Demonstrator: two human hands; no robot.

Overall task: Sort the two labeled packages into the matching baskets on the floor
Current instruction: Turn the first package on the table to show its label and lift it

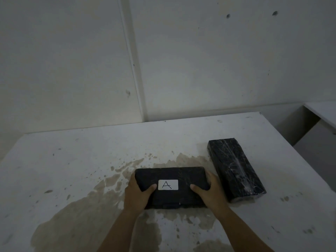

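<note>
A black wrapped package with a white label reading "A" (171, 176) lies on the white table (76, 160) near its front middle. My left hand (139, 194) grips its left end, thumb on top. My right hand (209, 192) grips its right end the same way. A second black package (233, 166), wrapped in shiny film, lies to the right at an angle; no label shows on its visible faces. The baskets are out of view.
The table top is stained brown around and in front of the packages. A white wall (200, 60) stands right behind the table. Past the table's right edge is a gap with another white surface (321, 111) beyond.
</note>
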